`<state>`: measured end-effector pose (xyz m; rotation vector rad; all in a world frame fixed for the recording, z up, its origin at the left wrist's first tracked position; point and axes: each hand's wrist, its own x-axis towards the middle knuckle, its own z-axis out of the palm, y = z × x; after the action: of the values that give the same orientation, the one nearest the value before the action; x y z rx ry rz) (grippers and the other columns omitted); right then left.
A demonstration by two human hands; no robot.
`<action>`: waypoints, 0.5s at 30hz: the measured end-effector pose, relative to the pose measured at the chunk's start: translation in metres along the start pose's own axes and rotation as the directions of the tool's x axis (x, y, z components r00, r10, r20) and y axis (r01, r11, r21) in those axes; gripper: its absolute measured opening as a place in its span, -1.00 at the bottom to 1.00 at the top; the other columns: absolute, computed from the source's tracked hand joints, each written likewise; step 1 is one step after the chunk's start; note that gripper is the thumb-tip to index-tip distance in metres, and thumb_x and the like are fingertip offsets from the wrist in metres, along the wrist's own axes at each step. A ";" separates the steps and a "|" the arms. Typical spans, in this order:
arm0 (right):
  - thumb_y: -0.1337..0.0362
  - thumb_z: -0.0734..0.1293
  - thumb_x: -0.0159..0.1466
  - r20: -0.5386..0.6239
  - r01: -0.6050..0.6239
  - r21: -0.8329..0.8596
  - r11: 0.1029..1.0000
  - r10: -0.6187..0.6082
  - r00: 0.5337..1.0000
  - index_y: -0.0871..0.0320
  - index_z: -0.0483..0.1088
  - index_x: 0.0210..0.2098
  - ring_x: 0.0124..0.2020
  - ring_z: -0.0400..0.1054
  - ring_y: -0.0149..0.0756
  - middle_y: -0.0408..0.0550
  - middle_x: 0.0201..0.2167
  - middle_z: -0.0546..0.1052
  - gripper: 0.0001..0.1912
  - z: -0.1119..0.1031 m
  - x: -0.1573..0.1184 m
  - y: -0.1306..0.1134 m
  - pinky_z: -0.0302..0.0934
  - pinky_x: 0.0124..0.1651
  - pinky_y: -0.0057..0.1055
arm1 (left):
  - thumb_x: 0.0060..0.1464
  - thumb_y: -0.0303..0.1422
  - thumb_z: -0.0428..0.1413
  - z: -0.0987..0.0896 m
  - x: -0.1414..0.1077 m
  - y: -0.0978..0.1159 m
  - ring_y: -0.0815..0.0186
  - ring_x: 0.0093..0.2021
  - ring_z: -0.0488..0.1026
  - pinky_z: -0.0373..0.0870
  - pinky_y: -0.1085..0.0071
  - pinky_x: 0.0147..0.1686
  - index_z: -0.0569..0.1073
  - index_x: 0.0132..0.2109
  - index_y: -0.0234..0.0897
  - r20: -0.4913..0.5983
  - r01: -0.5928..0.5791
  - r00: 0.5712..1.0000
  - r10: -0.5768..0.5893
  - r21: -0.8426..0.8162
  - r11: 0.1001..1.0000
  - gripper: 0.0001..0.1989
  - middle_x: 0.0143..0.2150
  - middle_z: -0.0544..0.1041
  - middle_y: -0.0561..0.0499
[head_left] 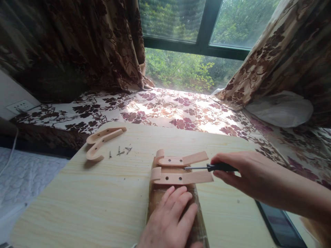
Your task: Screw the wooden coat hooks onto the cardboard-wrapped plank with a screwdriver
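My left hand [173,217] lies with spread fingers on a brown wooden board [156,198], just below two pale wooden hooks. The upper hook [176,161] and the lower hook [173,178] sit side by side across the board, each with two dark screw heads or holes. In my right hand [235,168] is a screwdriver [219,167] with a black handle, held nearly level. Its metal shaft points left, and the tip is between the two hooks, over the board. Whether the tip touches anything cannot be made out.
Two more wooden hooks [103,139] lie at the table's back left, beside several loose screws [120,151]. A phone [280,224] is at the lower right of the pale table [90,199]. Behind stands a flowered window seat [165,108] with a white bag [280,108].
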<state>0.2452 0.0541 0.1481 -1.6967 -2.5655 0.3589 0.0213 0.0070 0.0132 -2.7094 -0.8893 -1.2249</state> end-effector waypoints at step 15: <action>0.23 0.25 0.27 -0.048 -0.051 0.640 0.766 0.107 0.993 0.12 0.34 -0.12 -0.35 0.35 -0.34 -0.11 -0.34 0.48 -0.80 0.064 -0.008 -0.005 0.27 -0.29 -0.46 | 0.26 -0.33 -0.05 -0.005 -0.008 -0.006 0.27 0.18 0.26 0.01 0.26 0.28 0.42 0.04 -0.19 0.203 -0.028 0.979 0.024 0.015 0.999 -0.74 0.06 0.46 0.01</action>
<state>0.2337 0.0343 0.0877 -1.4984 -1.9591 1.0100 0.0105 0.0067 0.0101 -2.8604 -0.8747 -0.9425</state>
